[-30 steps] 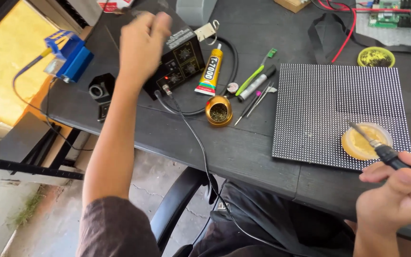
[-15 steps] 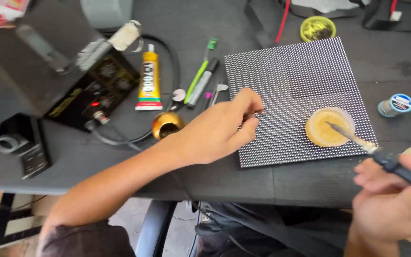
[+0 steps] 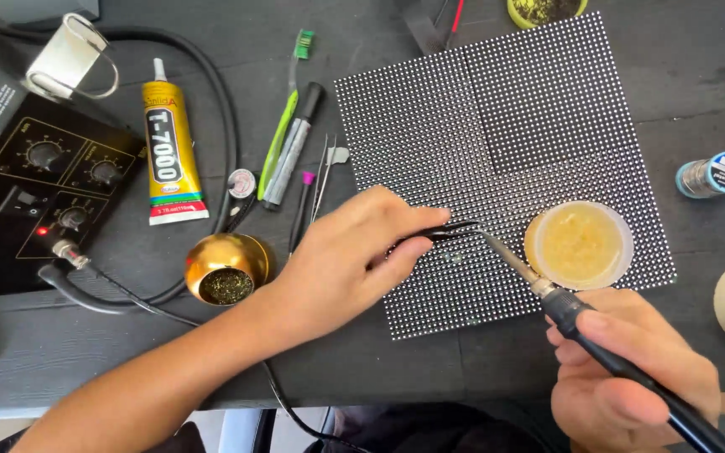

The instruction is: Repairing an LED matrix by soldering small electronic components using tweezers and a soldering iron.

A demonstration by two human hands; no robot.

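Black-handled soldering iron [image 3: 623, 361] sits gripped in the right hand [image 3: 623, 382], nearest us, its long axis running up-left so the tip meets the dark tweezers [image 3: 442, 235]. Left hand [image 3: 341, 260] pinches those tweezers closed from the left, tips pointing right, over the dotted LED panel [image 3: 497, 143]. Just right of the tips, a shallow tub [image 3: 579, 244] holds amber flux. Farther left, a brass cup [image 3: 226, 270] holds wire wool.

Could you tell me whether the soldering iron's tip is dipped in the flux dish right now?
No, the soldering iron in the right hand has its tip over the panel, left of the flux dish.
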